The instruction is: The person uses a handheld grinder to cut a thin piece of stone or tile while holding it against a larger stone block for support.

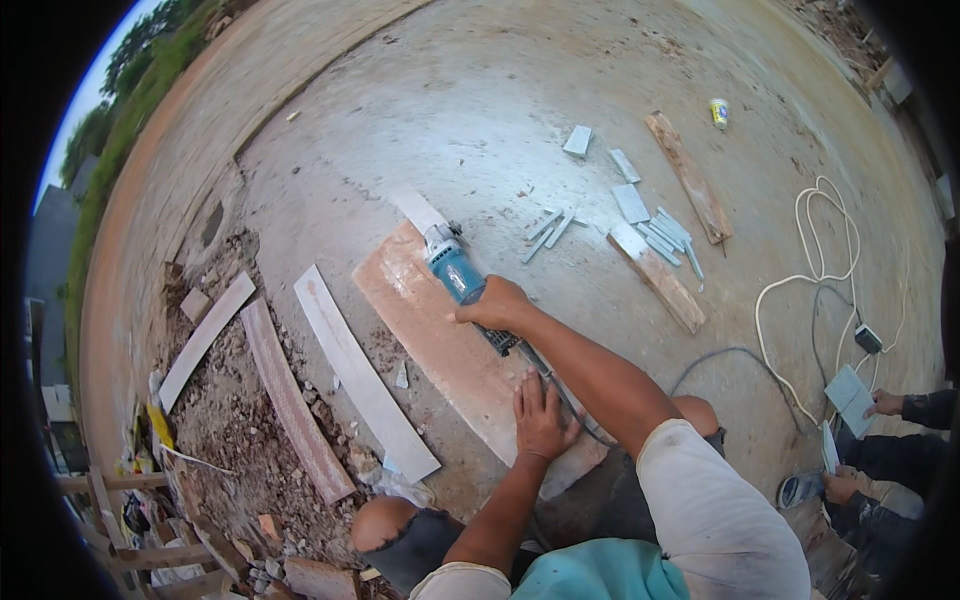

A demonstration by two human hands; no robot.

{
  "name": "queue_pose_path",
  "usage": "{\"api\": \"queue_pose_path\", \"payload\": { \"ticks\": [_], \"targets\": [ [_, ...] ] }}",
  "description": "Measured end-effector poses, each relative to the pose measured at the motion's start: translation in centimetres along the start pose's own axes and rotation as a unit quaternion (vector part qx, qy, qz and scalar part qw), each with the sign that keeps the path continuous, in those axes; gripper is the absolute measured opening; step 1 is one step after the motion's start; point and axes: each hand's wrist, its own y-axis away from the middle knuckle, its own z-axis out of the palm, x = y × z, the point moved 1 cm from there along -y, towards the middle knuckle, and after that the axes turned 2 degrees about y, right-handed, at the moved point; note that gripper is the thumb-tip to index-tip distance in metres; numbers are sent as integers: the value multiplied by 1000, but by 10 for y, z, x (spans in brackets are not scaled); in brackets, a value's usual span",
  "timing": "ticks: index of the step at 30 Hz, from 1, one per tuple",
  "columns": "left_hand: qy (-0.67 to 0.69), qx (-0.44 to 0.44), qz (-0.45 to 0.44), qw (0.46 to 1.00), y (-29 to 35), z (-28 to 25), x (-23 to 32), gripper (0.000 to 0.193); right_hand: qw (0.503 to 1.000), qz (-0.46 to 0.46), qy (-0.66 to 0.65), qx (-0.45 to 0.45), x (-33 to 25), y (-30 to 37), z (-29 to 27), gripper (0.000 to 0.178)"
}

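My right hand (496, 304) is wrapped round the body of a blue-and-grey angle grinder (458, 272). The grinder's head lies over the far part of a long reddish, dusty board or slab (440, 365) on the ground. A pale strip (420, 212) sticks out past the grinder's head; its near end and the disc are hidden. Flat on the near part of the slab rests my left hand (542, 418), fingers stretched out, holding nothing. The grinder's dark cord (540, 365) runs back past this hand.
Left of the slab lie several long tile strips (360, 365) beside rubble (235, 400). Cut grey-blue pieces (632, 204) and wooden planks (690, 175) lie at the right, with a small yellow-and-white cup (719, 113) and cables (765, 300). A co-worker's hands (880, 402) hold tiles (848, 395) at far right.
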Motion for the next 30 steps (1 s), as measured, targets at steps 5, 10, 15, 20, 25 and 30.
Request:
{"api": "queue_pose_path", "payload": {
  "ticks": [5,10,15,20,25,30],
  "targets": [
    [7,8,-11,1000,-2,1,1,77,1000,9,5,1,0,0,1,89],
    [-4,0,-23,1000,-3,-1,2,76,1000,9,20,7,1,-2,4,86],
    [8,16,-11,1000,-3,-2,2,66,1000,11,28,5,4,-4,5,83],
    [2,11,-14,1000,-3,-1,2,68,1000,0,27,7,7,-4,5,78],
    [19,23,-7,1000,-3,0,1,64,1000,6,25,4,11,-4,5,74],
    [10,11,-13,1000,-3,-3,2,64,1000,0,20,3,12,-5,5,74]
  ]
}}
